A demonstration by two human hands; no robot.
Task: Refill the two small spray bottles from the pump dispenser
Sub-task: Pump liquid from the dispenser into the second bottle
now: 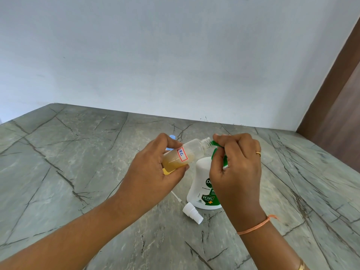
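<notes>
Small spray bottle (191, 151): uncapped, held tilted above the tabletop (78, 152), open neck up against the green pump head (214, 143) spout. Amber liquid fills roughly the lower half. Left hand (150, 172) grips the bottle round its base, thumb under, fingers over the top. Right hand (235, 168) is curled round the pump head of the white pump dispenser (200, 184), which stands upright on the tabletop just below.

Doing the step well, my read: keep the spout tip inside the neck, not just beside it. Pump in short, slow strokes. Hold the tilt shallow enough that liquid doesn't run back out. Stop short of the thread so the sprayer seats.

The removed white spray cap (191, 212) with its dip tube (176, 196) lies near the dispenser's base.

Can't tell:
- whether the spout is actually in the neck, as the right-hand fingers cover it
- whether liquid is flowing
- the second bottle: only a blue bit (172, 137) shows behind the left hand
</notes>
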